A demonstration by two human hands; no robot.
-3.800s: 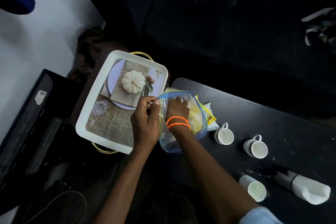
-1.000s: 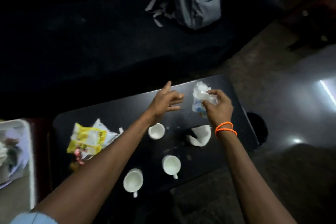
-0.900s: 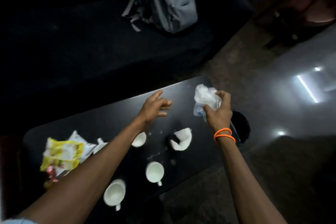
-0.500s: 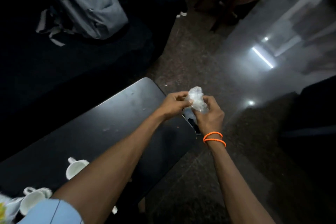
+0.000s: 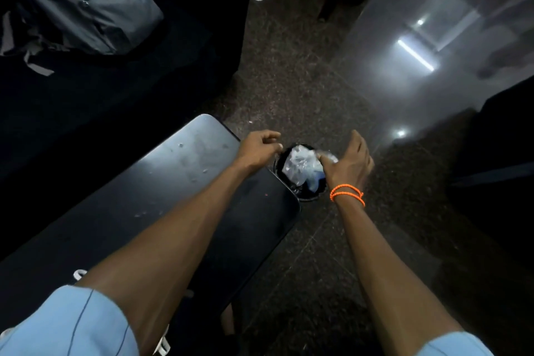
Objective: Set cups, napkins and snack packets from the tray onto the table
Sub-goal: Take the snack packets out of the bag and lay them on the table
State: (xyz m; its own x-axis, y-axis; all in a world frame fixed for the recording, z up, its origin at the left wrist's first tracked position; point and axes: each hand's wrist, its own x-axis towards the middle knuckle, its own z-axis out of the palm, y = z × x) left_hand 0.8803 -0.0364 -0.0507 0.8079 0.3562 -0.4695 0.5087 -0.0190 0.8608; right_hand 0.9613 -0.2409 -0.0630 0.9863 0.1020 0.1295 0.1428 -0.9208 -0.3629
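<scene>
Parted since half a second ago, with left hand (image 5: 260, 150) and right hand (image 5: 348, 166) no longer pinching the crumpled plastic bag (image 5: 300, 165) together, and with that bag down from mid-air into the mouth of the black bin (image 5: 307, 198) on the floor.

Starting at upper left of the frame: grey backpack (image 5: 86, 3) on the dark sofa, no part in this. At lower left, only a white cup handle (image 5: 78, 274) peeping from behind the left forearm, on the table (image 5: 179, 179); other cups, napkins, snack packets and tray all out of view, so hard to say how much setting-out remains.

Near the middle, left hand hovering over the table's far corner, fingers loosely curled round nothing. Just right of it, bag sitting high in the bin, bulging near the rim. Further right, right hand blurred above the bin, one finger against the plastic; cannot tell whether pinching or already letting go.

Likely trouble:
- Springy film uncrumpling and climbing over the rim onto the floor, unless pushed deeper.
- Plastic clinging to the right fingers and riding back out on withdrawal.
- Bin tucked tight against the table corner, so easily nudged or tipped.
- Left forearm swinging back low across the table, with eyes off it, and knocking that cup toward the edge.
</scene>
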